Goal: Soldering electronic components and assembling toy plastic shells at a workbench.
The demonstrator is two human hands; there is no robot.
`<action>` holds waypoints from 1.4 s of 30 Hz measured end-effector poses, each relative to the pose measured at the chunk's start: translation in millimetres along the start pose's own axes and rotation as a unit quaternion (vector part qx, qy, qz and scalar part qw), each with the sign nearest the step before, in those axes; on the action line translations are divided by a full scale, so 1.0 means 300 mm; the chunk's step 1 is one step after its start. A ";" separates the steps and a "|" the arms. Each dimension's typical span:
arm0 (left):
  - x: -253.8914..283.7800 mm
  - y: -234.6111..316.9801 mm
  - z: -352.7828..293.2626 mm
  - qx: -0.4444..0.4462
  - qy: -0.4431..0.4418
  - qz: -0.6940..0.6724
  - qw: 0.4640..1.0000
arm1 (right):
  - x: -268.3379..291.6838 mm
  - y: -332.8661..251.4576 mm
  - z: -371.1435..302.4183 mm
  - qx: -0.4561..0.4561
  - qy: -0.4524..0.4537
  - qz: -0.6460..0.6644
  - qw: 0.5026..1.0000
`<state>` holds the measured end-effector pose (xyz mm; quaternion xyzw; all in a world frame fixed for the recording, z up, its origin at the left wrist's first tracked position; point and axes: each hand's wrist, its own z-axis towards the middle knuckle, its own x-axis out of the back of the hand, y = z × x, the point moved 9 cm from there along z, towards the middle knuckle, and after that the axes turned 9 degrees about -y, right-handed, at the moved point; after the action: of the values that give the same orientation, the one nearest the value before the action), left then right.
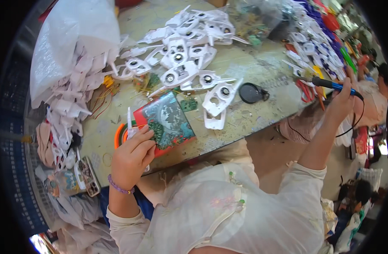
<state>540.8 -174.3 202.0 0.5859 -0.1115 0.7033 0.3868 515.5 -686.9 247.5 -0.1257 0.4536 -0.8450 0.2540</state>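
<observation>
Bent over the near edge of the table, my left hand [134, 154] has its fingers closed at the edge of a small green circuit board [159, 134]. That board lies over a worn, dark-coated plate [168, 114] with a red border. Beside the same fingers are a white plastic part [131, 127] and an orange ring [119, 136], both partly covered by the hand. Out to the far right, my right hand [342, 101] grips a soldering iron [329, 84] by its blue handle, its tip pointing left; a black cord hangs from it.
White plastic housings [181, 53] with round black parts are heaped mid-table. A round black container [252, 92] stands right of them. White parts spill from a clear bag [75, 42] at left. Another person [373, 93] sits at the right, near more white parts [312, 46].
</observation>
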 end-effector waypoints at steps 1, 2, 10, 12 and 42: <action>0.001 0.003 0.004 0.003 -0.005 -0.004 1.000 | -0.016 0.057 0.054 0.036 -0.045 -0.045 0.997; -0.005 -0.002 0.009 0.012 -0.011 -0.006 1.000 | -0.047 0.107 0.066 0.024 -0.076 -0.097 0.992; -0.011 -0.004 0.034 0.034 -0.056 0.017 0.998 | -0.285 0.286 -0.115 -0.151 -0.230 -0.019 0.961; -0.021 -0.006 0.037 0.037 -0.077 0.000 0.996 | -0.286 0.300 -0.152 -0.130 -0.229 -0.046 0.964; 0.040 -0.069 0.048 0.207 0.044 -0.005 0.977 | -0.541 -0.158 -0.893 -0.013 -0.542 0.225 0.810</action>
<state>565.1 -164.1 211.0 0.6221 0.0569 0.7344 0.2654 518.1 -388.8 140.6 -0.4609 0.2687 -0.5531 0.6399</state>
